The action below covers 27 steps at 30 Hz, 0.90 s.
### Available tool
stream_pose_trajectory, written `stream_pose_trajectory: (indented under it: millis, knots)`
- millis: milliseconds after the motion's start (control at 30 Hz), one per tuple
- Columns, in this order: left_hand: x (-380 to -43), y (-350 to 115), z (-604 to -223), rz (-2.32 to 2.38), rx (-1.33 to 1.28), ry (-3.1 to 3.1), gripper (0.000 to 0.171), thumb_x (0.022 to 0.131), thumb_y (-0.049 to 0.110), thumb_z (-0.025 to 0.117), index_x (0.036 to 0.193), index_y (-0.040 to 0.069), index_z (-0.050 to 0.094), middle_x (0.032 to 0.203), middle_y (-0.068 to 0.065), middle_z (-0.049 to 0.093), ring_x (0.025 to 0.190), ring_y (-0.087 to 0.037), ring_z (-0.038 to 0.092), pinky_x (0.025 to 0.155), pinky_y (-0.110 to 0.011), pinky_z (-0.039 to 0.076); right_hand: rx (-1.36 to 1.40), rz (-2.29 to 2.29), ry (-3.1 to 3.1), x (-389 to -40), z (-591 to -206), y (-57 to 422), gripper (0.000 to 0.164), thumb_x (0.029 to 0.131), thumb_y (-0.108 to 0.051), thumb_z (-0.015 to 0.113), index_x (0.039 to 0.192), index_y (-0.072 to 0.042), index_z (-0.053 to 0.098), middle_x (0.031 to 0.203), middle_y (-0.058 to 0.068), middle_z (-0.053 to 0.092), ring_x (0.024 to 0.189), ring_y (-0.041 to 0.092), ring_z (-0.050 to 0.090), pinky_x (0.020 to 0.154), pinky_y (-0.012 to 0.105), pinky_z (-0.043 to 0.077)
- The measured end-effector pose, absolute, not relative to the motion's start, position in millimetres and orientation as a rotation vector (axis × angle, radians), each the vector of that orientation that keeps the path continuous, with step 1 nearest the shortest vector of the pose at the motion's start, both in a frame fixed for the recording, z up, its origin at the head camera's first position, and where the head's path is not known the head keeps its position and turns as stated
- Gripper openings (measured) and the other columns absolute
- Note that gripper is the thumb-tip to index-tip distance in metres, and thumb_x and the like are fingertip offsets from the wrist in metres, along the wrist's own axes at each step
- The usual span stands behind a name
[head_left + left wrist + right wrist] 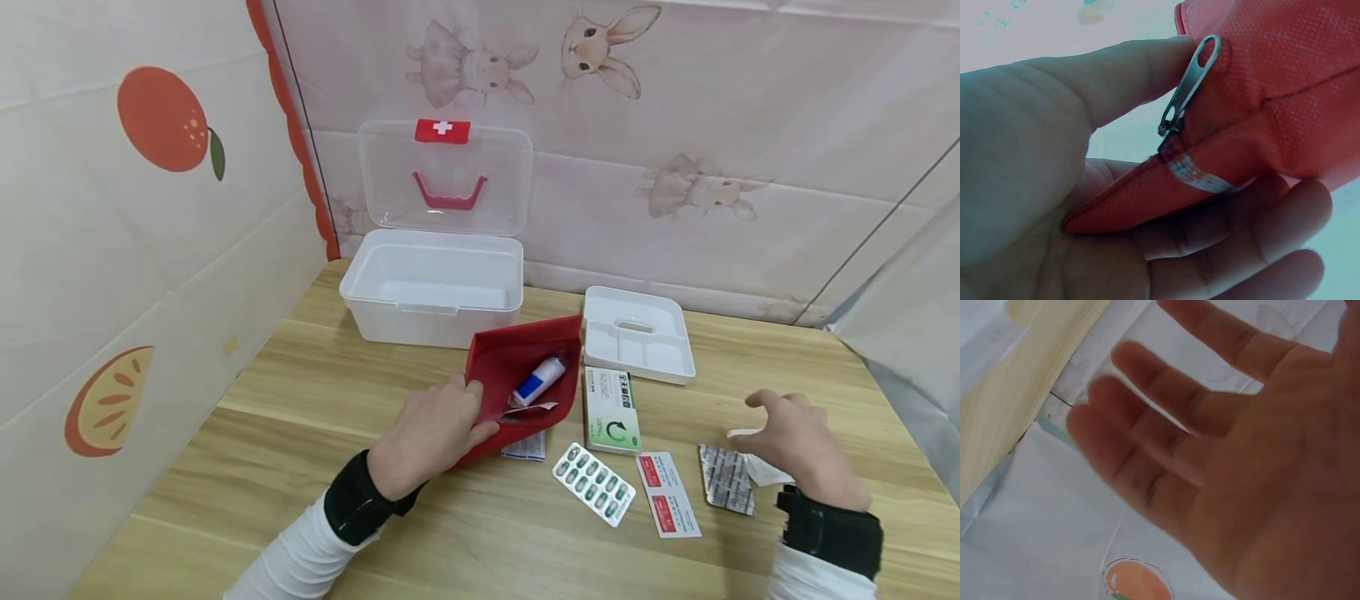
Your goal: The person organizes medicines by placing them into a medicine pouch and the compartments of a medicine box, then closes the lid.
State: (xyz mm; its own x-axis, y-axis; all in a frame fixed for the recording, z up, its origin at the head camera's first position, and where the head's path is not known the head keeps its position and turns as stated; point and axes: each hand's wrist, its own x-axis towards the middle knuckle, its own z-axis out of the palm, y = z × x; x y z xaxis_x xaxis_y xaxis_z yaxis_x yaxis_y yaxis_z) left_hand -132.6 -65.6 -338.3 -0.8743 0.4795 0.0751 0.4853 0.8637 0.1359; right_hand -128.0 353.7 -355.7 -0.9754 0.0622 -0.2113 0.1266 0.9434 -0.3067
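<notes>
My left hand (435, 429) grips the near left end of a red zip pouch (498, 354), its mouth gaping. A white and blue tube (538, 381) lies inside, beside a flat printed packet. In the left wrist view a metal zipper pull (1192, 81) hangs by my thumb, and the fingers curl under the fabric. My right hand (806, 442) hovers at the right with loosely bent, spread fingers and holds nothing. Below it in the head view are a silver blister pack (726, 479) and a white piece (765, 471), partly hidden by the hand.
Behind the pouch stands a white first-aid box (431, 321), its clear lid (450, 158) raised. A white divided tray (637, 354) lies to its right. Nearer are a medicine carton (611, 408), a green capsule blister (595, 483), a red-and-white packet (667, 496) and a small printed packet (527, 447).
</notes>
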Motion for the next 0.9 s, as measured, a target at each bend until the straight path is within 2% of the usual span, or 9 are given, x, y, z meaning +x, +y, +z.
stream_pose_trajectory:
  millis: [100,267,467,733,900]
  knots:
    - [-132,-66,-338,-0.237,-0.779,-2.993,0.047,0.083,0.039,0.080,0.107,0.000,0.067,0.094,-0.015,0.066,0.070,-0.020,0.064,0.061,-0.036,0.060,0.204,-0.490,2.857,-128,-359,357,0.083,0.077,-0.030,0.081,0.132,0.015,0.039,0.124,0.050,0.031,0.108,0.065,0.034,0.080,0.071,0.042]
    - [-132,-66,-338,-0.249,-0.791,-2.982,0.046,0.082,0.038,0.081,0.106,0.001,0.067,0.094,-0.014,0.066,0.069,-0.020,0.064,0.061,-0.036,0.060,0.264,-0.499,2.697,-134,-370,365,0.092,0.076,-0.033,0.083,0.135,0.018,0.033,0.124,0.051,0.033,0.104,0.058,0.046,0.079,0.064,0.048]
    - [-132,-66,-338,-0.249,-0.799,-2.979,0.047,0.082,0.038,0.081,0.107,0.001,0.066,0.094,-0.015,0.067,0.069,-0.020,0.065,0.060,-0.036,0.060,0.284,-0.515,2.642,-141,-386,369,0.086,0.076,-0.025,0.083,0.130,0.022,0.036,0.119,0.045,0.048,0.100,0.049,0.054,0.080,0.060,0.049]
    - [-132,-66,-337,-0.258,-0.796,-2.983,0.047,0.082,0.038,0.081,0.107,0.001,0.066,0.094,-0.015,0.067,0.070,-0.020,0.065,0.060,-0.036,0.060,0.312,-0.552,2.647,-143,-389,371,0.079,0.076,-0.015,0.082,0.130,0.022,0.037,0.120,0.045,0.048,0.097,0.047,0.056,0.079,0.058,0.050]
    - [-131,-66,-337,-0.245,-0.797,-2.979,0.047,0.082,0.038,0.081,0.106,0.001,0.066,0.092,-0.014,0.066,0.068,-0.019,0.063,0.059,-0.035,0.060,0.355,-0.545,2.646,-143,-391,373,0.080,0.078,-0.015,0.081,0.132,0.020,0.035,0.122,0.044,0.048,0.096,0.047,0.056,0.078,0.058,0.049]
